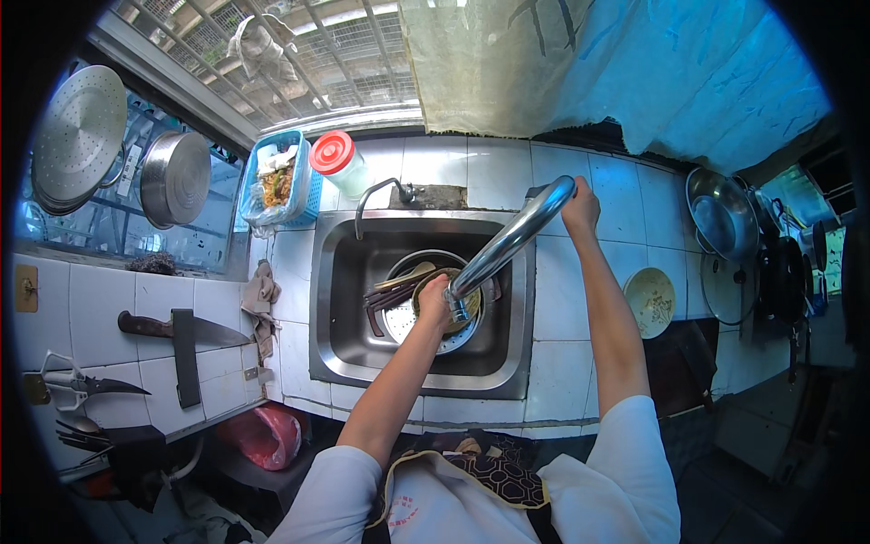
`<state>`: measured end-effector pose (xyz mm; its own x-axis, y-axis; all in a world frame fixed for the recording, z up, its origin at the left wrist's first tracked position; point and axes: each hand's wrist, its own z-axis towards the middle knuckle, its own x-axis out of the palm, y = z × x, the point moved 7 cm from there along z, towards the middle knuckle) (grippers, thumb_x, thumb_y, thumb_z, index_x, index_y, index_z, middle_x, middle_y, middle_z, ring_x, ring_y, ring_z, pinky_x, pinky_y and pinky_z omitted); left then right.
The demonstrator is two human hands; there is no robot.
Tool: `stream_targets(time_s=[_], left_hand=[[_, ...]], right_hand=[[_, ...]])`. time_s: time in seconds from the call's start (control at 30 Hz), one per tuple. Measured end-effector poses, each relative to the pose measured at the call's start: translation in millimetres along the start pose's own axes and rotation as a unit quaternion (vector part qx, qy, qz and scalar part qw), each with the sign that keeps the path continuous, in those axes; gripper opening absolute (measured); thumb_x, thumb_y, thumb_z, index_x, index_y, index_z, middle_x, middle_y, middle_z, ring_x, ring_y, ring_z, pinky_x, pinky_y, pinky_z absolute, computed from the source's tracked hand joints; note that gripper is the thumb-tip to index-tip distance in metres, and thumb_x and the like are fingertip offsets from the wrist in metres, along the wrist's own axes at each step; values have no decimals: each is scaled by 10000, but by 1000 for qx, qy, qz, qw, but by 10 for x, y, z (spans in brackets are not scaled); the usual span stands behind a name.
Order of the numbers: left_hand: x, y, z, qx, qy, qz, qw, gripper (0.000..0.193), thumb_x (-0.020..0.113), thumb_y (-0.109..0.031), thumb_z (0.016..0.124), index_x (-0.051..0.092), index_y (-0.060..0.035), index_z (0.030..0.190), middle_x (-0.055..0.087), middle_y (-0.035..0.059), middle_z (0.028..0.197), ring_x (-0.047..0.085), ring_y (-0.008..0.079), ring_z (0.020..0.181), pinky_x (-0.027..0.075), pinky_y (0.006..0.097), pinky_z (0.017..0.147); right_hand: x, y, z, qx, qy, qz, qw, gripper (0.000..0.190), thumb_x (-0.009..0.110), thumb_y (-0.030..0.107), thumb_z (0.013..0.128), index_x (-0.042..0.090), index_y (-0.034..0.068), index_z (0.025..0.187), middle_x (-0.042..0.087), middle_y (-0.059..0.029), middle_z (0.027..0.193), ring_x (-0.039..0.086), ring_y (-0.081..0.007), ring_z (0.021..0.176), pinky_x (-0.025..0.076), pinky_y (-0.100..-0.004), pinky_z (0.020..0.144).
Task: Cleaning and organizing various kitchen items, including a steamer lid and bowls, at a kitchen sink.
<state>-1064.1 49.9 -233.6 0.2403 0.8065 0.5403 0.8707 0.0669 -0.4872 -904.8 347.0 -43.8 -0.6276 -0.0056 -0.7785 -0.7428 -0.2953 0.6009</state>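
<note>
A stainless-steel sink [333,272] is set in the white-tiled counter before me. Inside it stands a round metal pot with a perforated, colander-like inside [399,325]. A yellowish-green bowl [470,309] rests in the pot, beside a bundle of chopsticks [394,299] and a pale spoon [423,268]. My left hand [433,300] is at this bowl, under the outlet of a chrome faucet [513,234]; the spout hides part of its fingers, so its grip is unclear. Behind the top of the faucet, my right hand [582,206] has its fingers curled at the fixture, partly hidden.
A smaller curved tap [370,200] rises behind the sink. At the back left are a blue basket with food scraps [312,194] and a red-lidded jar [333,153]. A patterned bowl [650,302] sits at right. A knife [211,332] and scissors [81,384] hang at left.
</note>
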Motion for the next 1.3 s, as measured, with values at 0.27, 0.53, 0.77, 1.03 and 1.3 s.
stream_targets(time_s=[0.27,0.53,0.77,1.03,1.3], left_hand=[[49,165,53,-78,8,118,990,482,623,-287,810,468,-122,1236,502,106,1179,507,254,1043,439,375,909],[464,119,-311,-137,-48,158,977,367,594,-238,831,521,-109,1166,503,109,1160,484,253,1054,399,367,939],[-5,130,-1,-133,32,88,987,320,661,-221,788,549,-106,1065,575,83,1056,535,230,982,418,359,915],[180,115,69,-30,-22,239,970,172,630,-196,807,561,-40,789,591,100,677,601,225,566,497,278,449],[323,-34,-280,64,18,37,997,278,513,-342,867,547,-68,901,562,82,769,575,255,647,502,375,551]], right_hand=[[711,146,415,-32,186,266,945,210,612,224,770,660,32,840,626,-135,675,598,-200,604,451,-289,583],[493,80,411,-27,18,150,988,163,618,160,768,645,32,864,639,-119,700,637,-229,692,479,-317,642],[309,-393,-814,112,0,376,920,151,538,115,832,591,26,941,598,-32,686,529,-85,575,421,-220,511],[-47,-957,-2821,349,175,386,836,134,539,110,836,592,49,942,600,-10,725,512,-46,587,408,-181,487],[897,781,-2591,47,275,514,811,426,517,250,885,465,30,1246,534,-117,1147,504,-189,1053,383,-259,885]])
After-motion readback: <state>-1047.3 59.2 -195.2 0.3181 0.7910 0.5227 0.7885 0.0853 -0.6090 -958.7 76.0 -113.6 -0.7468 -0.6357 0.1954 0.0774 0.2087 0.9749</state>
